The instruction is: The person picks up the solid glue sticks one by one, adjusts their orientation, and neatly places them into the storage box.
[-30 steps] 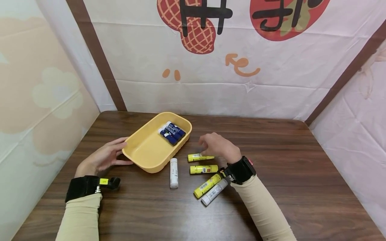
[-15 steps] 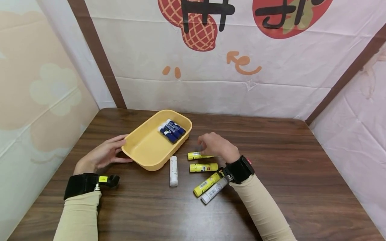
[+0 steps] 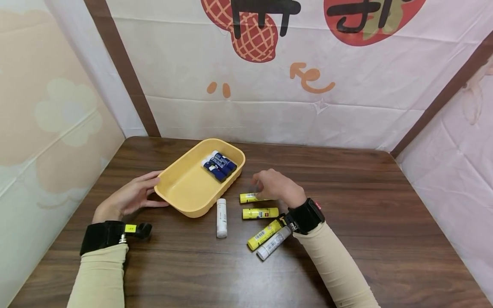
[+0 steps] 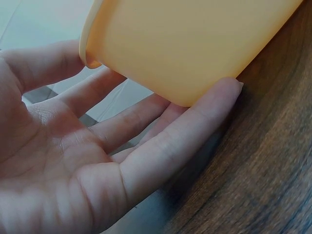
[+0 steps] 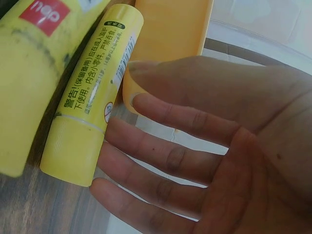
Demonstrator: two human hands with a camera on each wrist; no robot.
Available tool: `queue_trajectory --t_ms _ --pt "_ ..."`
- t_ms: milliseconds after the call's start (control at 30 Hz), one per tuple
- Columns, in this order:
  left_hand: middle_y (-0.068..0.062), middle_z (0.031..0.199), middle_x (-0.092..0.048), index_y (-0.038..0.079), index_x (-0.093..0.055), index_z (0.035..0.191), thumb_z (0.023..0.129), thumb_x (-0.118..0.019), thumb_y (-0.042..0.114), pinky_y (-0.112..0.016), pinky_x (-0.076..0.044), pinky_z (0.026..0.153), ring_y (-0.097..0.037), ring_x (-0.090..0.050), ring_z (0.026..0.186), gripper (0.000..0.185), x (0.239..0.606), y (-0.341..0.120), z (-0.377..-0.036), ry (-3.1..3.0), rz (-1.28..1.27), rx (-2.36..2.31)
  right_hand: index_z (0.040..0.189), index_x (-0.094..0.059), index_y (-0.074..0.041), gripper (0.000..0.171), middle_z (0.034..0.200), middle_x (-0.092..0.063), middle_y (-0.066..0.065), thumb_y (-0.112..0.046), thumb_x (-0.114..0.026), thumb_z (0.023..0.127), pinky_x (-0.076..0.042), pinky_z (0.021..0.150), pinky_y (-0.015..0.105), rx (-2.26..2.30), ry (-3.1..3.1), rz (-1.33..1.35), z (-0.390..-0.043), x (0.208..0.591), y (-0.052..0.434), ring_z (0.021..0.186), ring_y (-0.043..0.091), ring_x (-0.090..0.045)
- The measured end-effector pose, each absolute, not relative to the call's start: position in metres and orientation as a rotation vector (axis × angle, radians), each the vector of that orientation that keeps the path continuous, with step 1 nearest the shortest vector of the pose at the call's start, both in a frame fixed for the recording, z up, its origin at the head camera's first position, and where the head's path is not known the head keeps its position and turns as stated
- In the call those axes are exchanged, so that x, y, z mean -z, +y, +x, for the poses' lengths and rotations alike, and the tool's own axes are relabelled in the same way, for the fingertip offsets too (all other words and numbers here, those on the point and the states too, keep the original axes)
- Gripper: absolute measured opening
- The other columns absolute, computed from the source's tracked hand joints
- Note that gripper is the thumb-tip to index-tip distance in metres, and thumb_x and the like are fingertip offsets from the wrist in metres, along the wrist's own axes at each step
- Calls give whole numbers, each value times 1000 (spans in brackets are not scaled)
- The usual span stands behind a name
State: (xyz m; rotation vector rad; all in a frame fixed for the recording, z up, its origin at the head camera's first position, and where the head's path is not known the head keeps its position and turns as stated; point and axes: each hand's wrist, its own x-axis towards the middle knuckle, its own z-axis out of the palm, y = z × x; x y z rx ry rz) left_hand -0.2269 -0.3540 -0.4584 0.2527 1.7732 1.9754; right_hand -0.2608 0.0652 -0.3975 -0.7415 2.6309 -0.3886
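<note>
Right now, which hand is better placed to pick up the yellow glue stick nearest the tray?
Right hand: its fingers hover over that yellow plastic glue stick; left hand steadies the yellow plastic tray.
</note>
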Motion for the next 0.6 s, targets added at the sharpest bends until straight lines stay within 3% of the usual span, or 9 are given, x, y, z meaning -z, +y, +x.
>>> queue_trajectory --t_ms 267,600 --pt "12 140 -60 16 -35 158 114 -36 19 -44 -63 95 -4 -62 125 44 458 -354 -226 1772 278 -1981 132 -65 -6 36 120 -69 16 -13 -71 98 -56 82 37 384 2621 -752 -261 398 63 97 24 -63" --pt "14 138 -61 13 -29 161 114 -37 20 -43 -64 94 -4 -63 124 48 459 -355 -226 1755 257 -1994 129 -67 -9 32 118 -69 14 -14 -72 97 -56 82 37 361 2617 -756 -263 402 61 96 23 -64"
